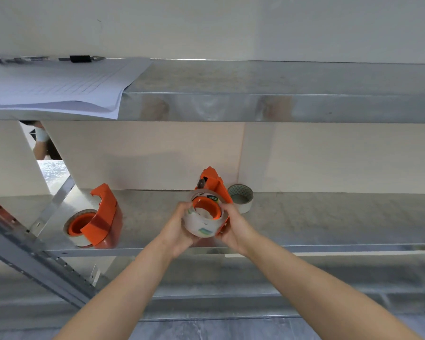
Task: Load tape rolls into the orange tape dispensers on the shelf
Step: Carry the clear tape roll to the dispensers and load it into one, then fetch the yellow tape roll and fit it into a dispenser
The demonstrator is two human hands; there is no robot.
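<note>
Roll going onto the hub, mid-shelf.
My left hand [182, 225] and right hand [233, 227] both grip the tape roll [201, 223] against the orange dispenser [216, 185]; its hole faces me, lined up over the hub, directly between my palms.

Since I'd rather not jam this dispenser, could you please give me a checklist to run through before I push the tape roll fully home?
1. Left hand grips the clear tape roll: ok.
2. Right hand steadies the orange dispenser: ok.
3. Roll's core sits around the orange hub: ok, though whether fully seated, cannot tell.
4. Tape end threaded toward the cutter: cannot tell, hidden.
5. Spare roll beside the dispenser clear of the hands: ok.
6. Other dispenser already loaded: ok.
</note>
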